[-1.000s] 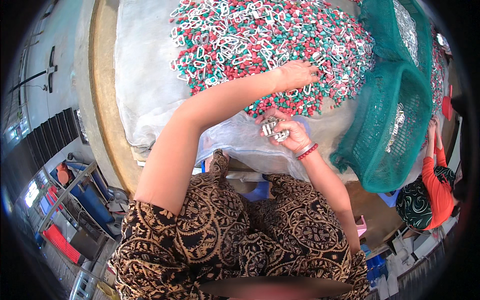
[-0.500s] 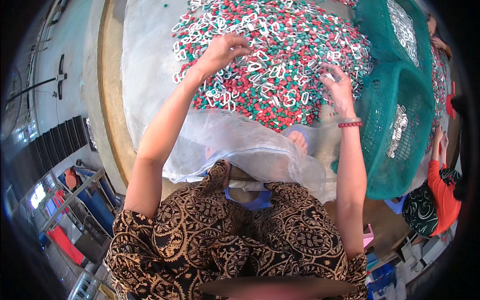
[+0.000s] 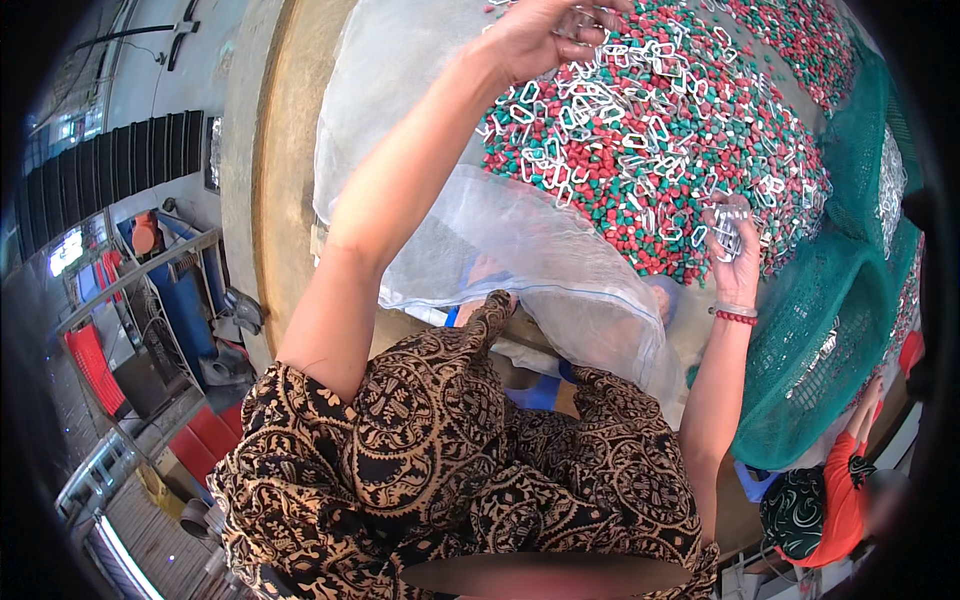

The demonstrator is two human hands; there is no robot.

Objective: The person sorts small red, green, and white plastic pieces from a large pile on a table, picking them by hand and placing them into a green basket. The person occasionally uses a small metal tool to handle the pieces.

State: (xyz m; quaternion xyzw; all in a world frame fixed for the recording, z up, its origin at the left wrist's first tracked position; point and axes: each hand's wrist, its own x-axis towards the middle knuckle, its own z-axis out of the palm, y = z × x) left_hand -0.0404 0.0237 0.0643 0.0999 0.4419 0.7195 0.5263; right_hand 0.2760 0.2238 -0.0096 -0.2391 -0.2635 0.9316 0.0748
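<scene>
Item, nearest: black-and-tan patterned garment (image 3: pixel 450 440), lower centre of the frame.
Item: right hand (image 3: pixel 737 250), right of centre, red bead bracelet (image 3: pixel 735 317) at the wrist; over my remote feed I see its fingers curled around a bundle of silvery links (image 3: pixel 728 230).
Item: left hand (image 3: pixel 545 40), upper edge; something glints at its blurred fingers, and I cannot tell whether it grips anything.
Item: white oblong links (image 3: pixel 573 115), upper centre, strewn over red and green chips (image 3: pixel 597 155). The thickest cluster lies just below the left hand, the nearer one, and up and left from the right; I find long axes pointing every way.
Item: surface, pale mesh sheet (image 3: pixel 520 235), rumpled along the heap's lower edge.
Item: green mesh basket (image 3: pixel 790 435), right, silvery pieces inside.
Item: co-worker in orange (image 3: pixel 843 500), lower right.
Item, room: concrete floor (image 3: pixel 290 130) and black corrugated panel (image 3: pixel 110 170), left.
</scene>
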